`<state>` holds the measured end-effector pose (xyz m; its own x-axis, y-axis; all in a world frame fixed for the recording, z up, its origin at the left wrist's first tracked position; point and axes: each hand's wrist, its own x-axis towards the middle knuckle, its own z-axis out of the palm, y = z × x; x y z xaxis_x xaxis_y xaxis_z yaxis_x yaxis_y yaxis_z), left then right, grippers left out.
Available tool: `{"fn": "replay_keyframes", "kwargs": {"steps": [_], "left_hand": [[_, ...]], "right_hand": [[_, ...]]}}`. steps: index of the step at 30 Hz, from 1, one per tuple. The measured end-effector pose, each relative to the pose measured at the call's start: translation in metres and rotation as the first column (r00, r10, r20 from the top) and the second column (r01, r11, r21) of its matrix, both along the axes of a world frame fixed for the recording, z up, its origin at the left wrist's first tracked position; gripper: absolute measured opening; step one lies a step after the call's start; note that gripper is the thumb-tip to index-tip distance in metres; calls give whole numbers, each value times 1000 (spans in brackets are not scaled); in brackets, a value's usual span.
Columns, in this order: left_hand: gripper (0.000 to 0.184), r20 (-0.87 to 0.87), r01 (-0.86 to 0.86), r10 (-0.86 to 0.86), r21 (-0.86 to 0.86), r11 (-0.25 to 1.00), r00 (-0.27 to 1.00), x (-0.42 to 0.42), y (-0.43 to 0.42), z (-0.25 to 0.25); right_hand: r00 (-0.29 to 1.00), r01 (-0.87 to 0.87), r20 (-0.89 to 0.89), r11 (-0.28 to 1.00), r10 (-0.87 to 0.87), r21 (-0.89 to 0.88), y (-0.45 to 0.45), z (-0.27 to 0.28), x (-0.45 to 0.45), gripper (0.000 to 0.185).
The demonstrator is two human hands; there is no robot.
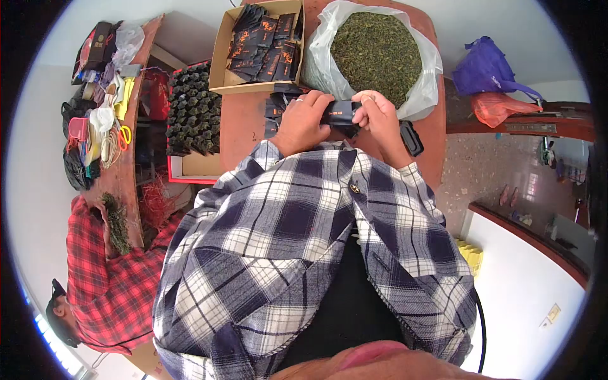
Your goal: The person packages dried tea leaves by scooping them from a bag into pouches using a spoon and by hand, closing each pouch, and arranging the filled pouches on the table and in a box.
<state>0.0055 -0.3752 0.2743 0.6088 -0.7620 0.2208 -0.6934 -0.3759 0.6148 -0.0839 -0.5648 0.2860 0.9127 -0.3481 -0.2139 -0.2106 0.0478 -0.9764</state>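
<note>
A small black packet with orange print lies between my two hands, close to the table's near edge. My right hand pinches its right end between thumb and fingers. Around its left end my left hand is closed, the fingers bent over it. More flat black packets lie beneath and beside my left hand. Just beyond my right hand stands a clear plastic bag full of loose dried green leaves. Whether the packet holds anything is not visible.
A cardboard box of black packets sits at the table's back left. Left of the table, a red-edged box holds upright dark packs. A black tray-like object lies right. A person in a red checked shirt handles leafy stems.
</note>
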Motion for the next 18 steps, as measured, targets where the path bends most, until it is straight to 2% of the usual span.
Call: {"fn": "replay_keyframes", "kwargs": {"steps": [3,4,9,12,15,18], "left_hand": [[54,56,20,-20,2,1000,998,7,-8,1],[54,61,25,-25,7,1000,998,9,-10,2],[54,-95,-30,30,9,1000,995,13,-15,10],[54,-186,-47,39,-41,998,982,15,-18,4],[54,-184,-32,11,-111,993,983,17,-15,-7],[53,-171,-12,-12,-141,990,985,19,-17,-11]], "right_hand": [[999,41,2,999,-42,21,-1,9,-1,24],[999,48,25,999,-47,-24,-1,13,-2,23],[986,113,147,966,-80,-231,1,27,-4,21],[985,131,151,944,-88,-302,0,37,-6,21],[992,71,110,992,-59,-102,-2,29,-3,22],[993,96,59,991,-102,93,-10,20,-2,24]]}}
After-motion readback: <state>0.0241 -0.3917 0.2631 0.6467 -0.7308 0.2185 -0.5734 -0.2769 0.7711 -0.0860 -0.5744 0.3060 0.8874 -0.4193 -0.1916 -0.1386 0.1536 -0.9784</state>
